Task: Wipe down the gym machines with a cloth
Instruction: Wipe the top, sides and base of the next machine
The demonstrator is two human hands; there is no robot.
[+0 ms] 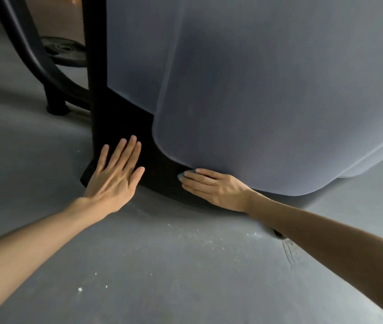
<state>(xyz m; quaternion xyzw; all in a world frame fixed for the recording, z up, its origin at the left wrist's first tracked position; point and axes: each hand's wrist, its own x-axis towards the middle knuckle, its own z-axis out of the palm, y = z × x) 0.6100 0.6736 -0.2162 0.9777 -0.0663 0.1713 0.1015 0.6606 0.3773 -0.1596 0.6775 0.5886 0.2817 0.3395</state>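
Machine: a grey shroud (267, 101) fills the upper right of the frame, over a black base (125, 118) that meets the floor (162, 277) near the centre.
Left hand (115, 171): flat against the black base, left of centre, fingers straight and spread, holding nothing.
Right hand (211, 185): just under the shroud's lower edge, fingers (199, 177) straight and laid flat, pressing the cloth against the base.
Cloth (182, 175): only a bluish corner shows past the fingertips; the rest is hidden beneath the hand.
Step, as I judge it: wiping the low strip of base beneath the shroud.
Risk: the cloth is held only by flat pressure, so a quick stroke could bunch it or leave it behind.
Risk: white grit (197, 235) lies on the floor close by, and a stroke run too low could drag it onto the base.
Risk: knuckles may scrape the shroud's edge in that tight gap.
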